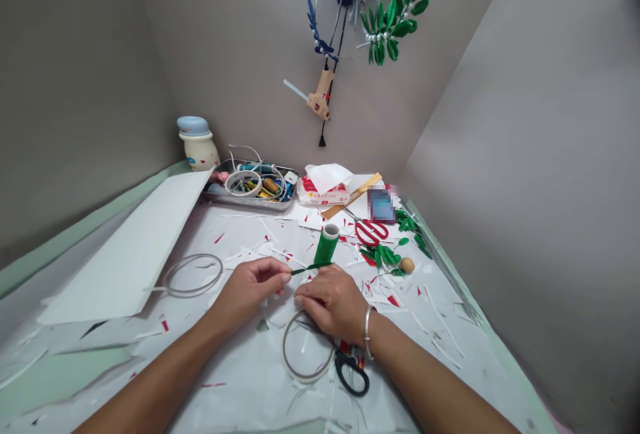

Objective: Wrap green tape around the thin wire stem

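My left hand (257,284) pinches one end of a narrow green leaf (314,266) on a thin stem between thumb and forefinger. The leaf's other end reaches the knuckles of my right hand (336,297), which is closed with its fingers curled under. What those fingers hold is hidden. Just behind the leaf stands a spool of green thread (327,244). Below my right hand lie a roll of tape (286,351) and black-handled scissors (353,374), their blades partly covered by the hand.
Green leaves (383,255), a wooden ball (407,265) and red-handled scissors (371,232) lie at right. A coil of wire (193,276) and white sheet (125,247) are left. Behind stand a metal tray (250,203) and tissues (325,193). A glue gun (320,97) hangs on the wall.
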`<action>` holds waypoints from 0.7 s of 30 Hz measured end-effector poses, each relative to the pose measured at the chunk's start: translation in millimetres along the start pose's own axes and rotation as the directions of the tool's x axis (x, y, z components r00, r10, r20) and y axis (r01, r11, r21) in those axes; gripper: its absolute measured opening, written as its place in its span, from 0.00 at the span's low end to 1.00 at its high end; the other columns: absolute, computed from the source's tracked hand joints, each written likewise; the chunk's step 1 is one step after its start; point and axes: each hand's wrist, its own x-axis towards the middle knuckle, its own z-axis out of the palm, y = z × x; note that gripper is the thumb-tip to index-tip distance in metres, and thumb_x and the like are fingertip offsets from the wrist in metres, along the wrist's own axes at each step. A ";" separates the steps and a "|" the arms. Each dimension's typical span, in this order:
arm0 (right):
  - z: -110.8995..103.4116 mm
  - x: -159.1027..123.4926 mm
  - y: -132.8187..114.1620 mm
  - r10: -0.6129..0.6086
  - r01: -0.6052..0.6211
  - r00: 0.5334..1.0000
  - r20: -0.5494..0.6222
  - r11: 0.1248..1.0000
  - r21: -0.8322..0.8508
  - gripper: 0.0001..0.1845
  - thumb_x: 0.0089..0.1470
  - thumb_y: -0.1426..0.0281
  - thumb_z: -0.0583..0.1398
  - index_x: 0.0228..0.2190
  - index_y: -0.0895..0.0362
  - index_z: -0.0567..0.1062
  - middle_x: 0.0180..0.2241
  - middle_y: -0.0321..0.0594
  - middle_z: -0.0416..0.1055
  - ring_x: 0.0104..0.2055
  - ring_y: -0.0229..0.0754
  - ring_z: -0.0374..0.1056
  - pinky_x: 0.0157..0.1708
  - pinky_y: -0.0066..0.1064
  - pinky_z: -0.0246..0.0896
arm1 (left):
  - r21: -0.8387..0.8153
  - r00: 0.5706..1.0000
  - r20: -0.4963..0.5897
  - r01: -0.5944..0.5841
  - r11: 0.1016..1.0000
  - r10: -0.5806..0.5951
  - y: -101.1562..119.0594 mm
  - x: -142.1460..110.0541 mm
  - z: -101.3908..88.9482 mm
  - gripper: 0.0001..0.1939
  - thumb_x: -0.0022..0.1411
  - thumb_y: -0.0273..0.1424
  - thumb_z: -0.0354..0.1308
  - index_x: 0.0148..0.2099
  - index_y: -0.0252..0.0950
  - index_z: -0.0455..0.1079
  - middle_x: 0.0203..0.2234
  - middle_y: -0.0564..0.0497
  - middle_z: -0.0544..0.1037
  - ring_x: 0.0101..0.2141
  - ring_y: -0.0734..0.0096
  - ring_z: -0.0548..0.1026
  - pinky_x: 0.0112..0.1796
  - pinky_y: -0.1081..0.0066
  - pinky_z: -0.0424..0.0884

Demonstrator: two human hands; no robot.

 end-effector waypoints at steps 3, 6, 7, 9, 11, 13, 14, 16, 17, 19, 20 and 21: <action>0.0 -0.6 0.9 -0.095 0.095 0.995 -0.008 0.994 -0.055 0.09 0.57 0.68 0.56 0.30 0.55 0.76 0.23 0.37 0.73 0.29 0.38 0.60 0.37 0.32 0.53 | 0.035 0.999 -0.041 -0.024 0.999 0.026 -1.5 0.4 2.9 0.11 0.54 0.37 0.58 0.34 0.34 0.71 0.22 0.54 0.73 0.24 0.75 0.68 0.27 0.76 0.63; 0.9 -0.7 1.8 -0.145 0.144 0.989 -0.016 0.988 -0.050 0.10 0.58 0.68 0.55 0.31 0.56 0.76 0.23 0.38 0.72 0.29 0.39 0.60 0.36 0.33 0.53 | 0.101 0.995 -0.077 -0.050 0.994 0.057 -5.1 1.1 5.1 0.09 0.54 0.36 0.57 0.33 0.34 0.71 0.22 0.54 0.73 0.24 0.75 0.69 0.27 0.75 0.63; 1.1 -0.5 2.1 -0.147 0.146 0.989 -0.022 0.989 -0.031 0.09 0.57 0.68 0.56 0.31 0.56 0.76 0.23 0.37 0.72 0.29 0.39 0.61 0.37 0.33 0.53 | 0.128 0.994 -0.085 -0.062 0.990 0.074 -6.7 1.4 5.5 0.09 0.54 0.35 0.56 0.33 0.34 0.71 0.22 0.54 0.73 0.24 0.74 0.69 0.27 0.75 0.63; 1.4 0.0 3.1 -0.130 0.131 0.990 -0.046 0.991 0.034 0.09 0.57 0.69 0.56 0.32 0.56 0.76 0.24 0.37 0.73 0.29 0.38 0.62 0.37 0.32 0.55 | 0.173 0.990 -0.086 -0.092 0.981 0.108 -9.8 1.8 5.9 0.07 0.54 0.34 0.55 0.32 0.35 0.70 0.22 0.54 0.73 0.25 0.74 0.69 0.27 0.75 0.64; 1.7 0.5 4.4 -0.094 0.102 0.993 -0.070 0.987 0.121 0.09 0.58 0.70 0.56 0.33 0.56 0.76 0.25 0.37 0.73 0.28 0.37 0.63 0.37 0.31 0.56 | 0.202 0.988 -0.083 -0.114 0.973 0.133 -12.0 2.1 5.8 0.06 0.54 0.32 0.54 0.32 0.35 0.70 0.23 0.54 0.73 0.25 0.74 0.69 0.28 0.75 0.64; 2.3 0.9 5.7 -0.051 0.066 0.995 -0.080 0.978 0.196 0.09 0.58 0.70 0.56 0.33 0.56 0.76 0.26 0.37 0.74 0.29 0.36 0.64 0.37 0.29 0.58 | 0.220 0.985 -0.090 -0.122 0.968 0.145 -12.6 2.1 5.8 0.06 0.53 0.31 0.54 0.31 0.35 0.70 0.23 0.55 0.73 0.26 0.75 0.69 0.28 0.76 0.64; 2.8 0.9 6.3 -0.033 0.050 0.996 -0.077 0.973 0.224 0.09 0.58 0.70 0.56 0.34 0.56 0.77 0.27 0.37 0.73 0.29 0.36 0.65 0.36 0.27 0.59 | 0.228 0.984 -0.097 -0.121 0.966 0.146 -12.3 2.0 5.9 0.05 0.52 0.30 0.54 0.31 0.35 0.69 0.23 0.55 0.72 0.26 0.75 0.68 0.28 0.76 0.63; 3.8 0.7 6.9 -0.004 0.019 0.998 -0.061 0.968 0.249 0.09 0.58 0.70 0.56 0.34 0.56 0.77 0.27 0.37 0.72 0.30 0.35 0.65 0.34 0.26 0.59 | 0.241 0.984 -0.110 -0.110 0.964 0.140 -10.8 1.4 6.2 0.05 0.51 0.29 0.53 0.31 0.35 0.69 0.22 0.55 0.71 0.25 0.75 0.67 0.27 0.76 0.62; 4.3 0.6 7.0 0.007 0.006 0.999 -0.052 0.969 0.247 0.09 0.57 0.70 0.56 0.34 0.56 0.78 0.26 0.37 0.72 0.29 0.35 0.65 0.33 0.25 0.59 | 0.246 0.985 -0.111 -0.104 0.964 0.135 -10.0 1.0 6.5 0.05 0.51 0.28 0.53 0.30 0.35 0.69 0.22 0.55 0.71 0.24 0.76 0.67 0.26 0.77 0.62; 4.6 0.5 6.9 0.024 -0.012 0.998 -0.051 0.976 0.217 0.09 0.56 0.69 0.57 0.35 0.55 0.78 0.25 0.36 0.69 0.28 0.35 0.63 0.31 0.26 0.57 | 0.256 0.988 -0.096 -0.093 0.962 0.121 -8.4 0.2 7.2 0.05 0.50 0.28 0.53 0.30 0.34 0.69 0.20 0.56 0.70 0.23 0.76 0.65 0.24 0.77 0.61; 4.5 0.7 6.9 0.032 -0.019 0.997 -0.064 0.980 0.199 0.09 0.56 0.68 0.58 0.34 0.54 0.79 0.23 0.35 0.67 0.27 0.35 0.62 0.30 0.26 0.56 | 0.261 0.990 -0.079 -0.091 0.961 0.116 -7.8 -0.3 7.6 0.05 0.49 0.28 0.53 0.29 0.34 0.69 0.20 0.56 0.70 0.22 0.76 0.65 0.24 0.77 0.60; 4.1 1.1 6.9 0.040 -0.024 0.996 -0.081 0.982 0.186 0.09 0.55 0.68 0.59 0.34 0.54 0.79 0.22 0.35 0.65 0.27 0.35 0.61 0.29 0.26 0.55 | 0.267 0.992 -0.059 -0.092 0.959 0.112 -7.5 -0.7 8.0 0.04 0.49 0.28 0.53 0.29 0.34 0.69 0.20 0.56 0.69 0.22 0.77 0.65 0.23 0.77 0.60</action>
